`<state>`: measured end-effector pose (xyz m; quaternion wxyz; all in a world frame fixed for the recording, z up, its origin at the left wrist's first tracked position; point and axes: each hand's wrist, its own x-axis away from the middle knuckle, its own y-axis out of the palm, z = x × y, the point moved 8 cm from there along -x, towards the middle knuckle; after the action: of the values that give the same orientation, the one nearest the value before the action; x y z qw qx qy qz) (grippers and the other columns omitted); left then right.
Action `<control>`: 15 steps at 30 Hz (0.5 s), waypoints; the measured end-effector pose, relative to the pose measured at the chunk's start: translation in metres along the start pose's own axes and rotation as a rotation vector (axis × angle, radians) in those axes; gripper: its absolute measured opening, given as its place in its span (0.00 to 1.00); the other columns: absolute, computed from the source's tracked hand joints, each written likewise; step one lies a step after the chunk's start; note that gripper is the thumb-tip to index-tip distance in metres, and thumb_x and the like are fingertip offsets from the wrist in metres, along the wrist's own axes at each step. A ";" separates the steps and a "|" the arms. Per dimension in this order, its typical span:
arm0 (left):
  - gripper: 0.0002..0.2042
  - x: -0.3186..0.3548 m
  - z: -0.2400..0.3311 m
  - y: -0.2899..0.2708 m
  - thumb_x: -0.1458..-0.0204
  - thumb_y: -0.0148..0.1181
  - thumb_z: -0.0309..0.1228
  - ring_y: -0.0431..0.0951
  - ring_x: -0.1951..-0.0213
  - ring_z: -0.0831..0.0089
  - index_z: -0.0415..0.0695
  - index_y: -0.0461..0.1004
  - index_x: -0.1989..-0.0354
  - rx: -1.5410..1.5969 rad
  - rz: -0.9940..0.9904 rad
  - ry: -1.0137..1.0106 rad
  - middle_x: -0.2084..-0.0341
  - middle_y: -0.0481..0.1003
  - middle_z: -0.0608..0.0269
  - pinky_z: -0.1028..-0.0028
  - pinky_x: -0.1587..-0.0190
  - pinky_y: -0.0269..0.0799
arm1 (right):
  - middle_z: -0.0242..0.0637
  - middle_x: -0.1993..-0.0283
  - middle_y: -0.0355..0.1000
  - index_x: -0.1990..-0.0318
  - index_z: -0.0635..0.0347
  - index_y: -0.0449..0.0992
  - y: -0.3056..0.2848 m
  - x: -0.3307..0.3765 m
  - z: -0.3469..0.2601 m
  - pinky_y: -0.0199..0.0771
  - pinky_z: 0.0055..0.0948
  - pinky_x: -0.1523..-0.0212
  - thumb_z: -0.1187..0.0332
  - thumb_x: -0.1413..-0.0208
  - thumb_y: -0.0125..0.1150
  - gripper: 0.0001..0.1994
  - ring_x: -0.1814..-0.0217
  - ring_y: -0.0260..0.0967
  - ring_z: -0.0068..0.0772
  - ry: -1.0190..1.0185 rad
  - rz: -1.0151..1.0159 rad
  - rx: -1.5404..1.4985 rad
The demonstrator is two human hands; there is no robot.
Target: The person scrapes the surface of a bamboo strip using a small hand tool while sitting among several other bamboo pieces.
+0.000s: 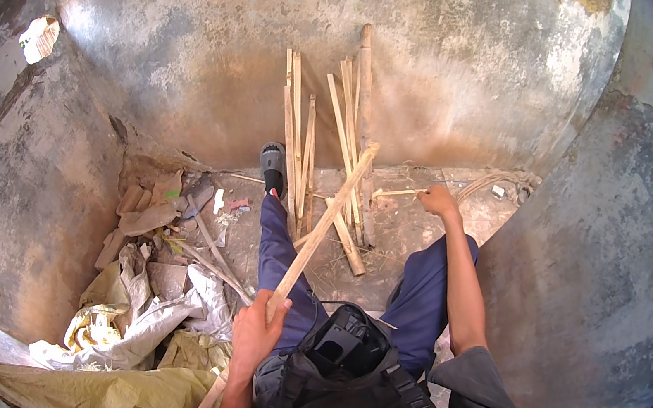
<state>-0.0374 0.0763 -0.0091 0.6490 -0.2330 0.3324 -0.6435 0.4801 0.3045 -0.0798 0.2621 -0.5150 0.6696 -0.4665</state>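
Hands, head view: I see my left hand (256,329) closed around a long bamboo stick (321,227); my right hand (437,199) pinches a thin bamboo sliver (397,191).
Stick position: slanting up toward the wall, crossing my left leg.
Surroundings: split bamboo strips (328,133) lean on the concrete wall (224,39); woven sacks (121,325) lie left.

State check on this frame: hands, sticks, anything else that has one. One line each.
left hand: shut on long bamboo stick
long bamboo stick: held, slanting up toward the wall
right hand: shut on thin sliver
thin sliver: held, roughly level, just above the ground
split bamboo strips: leaning on the wall
sandal: on the foot, sole on the ground
sacks: crumpled, lying flat
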 end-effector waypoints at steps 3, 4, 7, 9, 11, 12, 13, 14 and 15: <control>0.16 0.000 -0.008 -0.003 0.31 0.68 0.44 0.85 0.69 0.38 0.41 0.81 0.55 -0.059 0.063 0.015 0.75 0.82 0.42 0.49 0.65 0.75 | 0.42 0.67 0.81 0.48 0.60 0.89 0.010 0.006 -0.010 0.77 0.34 0.59 0.44 0.29 0.61 0.26 0.64 0.79 0.34 -0.020 -0.085 -0.319; 0.16 -0.001 -0.008 -0.002 0.31 0.68 0.44 0.85 0.70 0.40 0.41 0.81 0.54 -0.060 0.066 0.036 0.76 0.82 0.43 0.50 0.65 0.75 | 0.38 0.70 0.78 0.50 0.61 0.88 0.005 0.008 -0.013 0.74 0.32 0.62 0.44 0.28 0.61 0.26 0.67 0.75 0.29 -0.061 -0.034 -0.396; 0.16 -0.003 -0.008 0.000 0.29 0.67 0.44 0.81 0.74 0.51 0.41 0.81 0.54 0.011 0.028 0.063 0.77 0.79 0.47 0.54 0.67 0.73 | 0.38 0.71 0.78 0.52 0.62 0.87 -0.014 0.025 -0.025 0.74 0.36 0.61 0.44 0.26 0.58 0.27 0.67 0.76 0.32 -0.172 0.166 -0.561; 0.16 -0.006 -0.006 0.004 0.28 0.65 0.43 0.77 0.78 0.63 0.40 0.80 0.54 0.153 -0.067 0.034 0.79 0.77 0.55 0.60 0.69 0.71 | 0.41 0.70 0.79 0.51 0.63 0.86 -0.031 0.049 -0.041 0.75 0.39 0.59 0.46 0.25 0.57 0.26 0.66 0.77 0.35 -0.237 0.283 -0.614; 0.17 -0.005 -0.010 0.010 0.26 0.64 0.44 0.75 0.76 0.65 0.39 0.80 0.54 0.271 -0.167 -0.052 0.79 0.76 0.55 0.61 0.69 0.68 | 0.42 0.70 0.77 0.49 0.64 0.84 -0.048 0.084 -0.071 0.74 0.39 0.60 0.50 0.22 0.55 0.23 0.67 0.75 0.35 -0.305 0.359 -0.631; 0.17 -0.003 -0.013 0.013 0.26 0.63 0.44 0.74 0.76 0.65 0.39 0.80 0.55 0.332 -0.214 -0.099 0.79 0.75 0.55 0.61 0.69 0.66 | 0.43 0.70 0.76 0.49 0.64 0.83 -0.054 0.103 -0.089 0.73 0.38 0.61 0.51 0.22 0.55 0.22 0.67 0.75 0.35 -0.366 0.383 -0.660; 0.17 -0.003 -0.012 0.016 0.25 0.63 0.44 0.71 0.75 0.69 0.39 0.80 0.54 0.388 -0.245 -0.105 0.79 0.74 0.58 0.63 0.69 0.65 | 0.43 0.70 0.75 0.48 0.65 0.82 -0.059 0.126 -0.105 0.72 0.38 0.61 0.53 0.21 0.55 0.21 0.68 0.74 0.34 -0.427 0.409 -0.688; 0.17 -0.004 -0.008 0.020 0.25 0.62 0.43 0.69 0.74 0.74 0.39 0.80 0.54 0.445 -0.280 -0.106 0.79 0.72 0.62 0.65 0.69 0.64 | 0.44 0.70 0.74 0.48 0.65 0.81 -0.066 0.150 -0.117 0.72 0.38 0.61 0.54 0.21 0.55 0.20 0.68 0.73 0.34 -0.483 0.442 -0.714; 0.17 -0.005 -0.005 0.023 0.25 0.62 0.43 0.67 0.73 0.78 0.39 0.80 0.53 0.500 -0.313 -0.109 0.79 0.71 0.65 0.67 0.70 0.63 | 0.45 0.69 0.75 0.48 0.65 0.81 -0.068 0.173 -0.131 0.72 0.38 0.61 0.54 0.21 0.56 0.19 0.68 0.74 0.36 -0.536 0.434 -0.688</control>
<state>-0.0258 0.0833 -0.0285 0.5960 -0.1488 0.0884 -0.7841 0.3442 0.1869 0.0592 0.3313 -0.5223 0.7857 -0.0037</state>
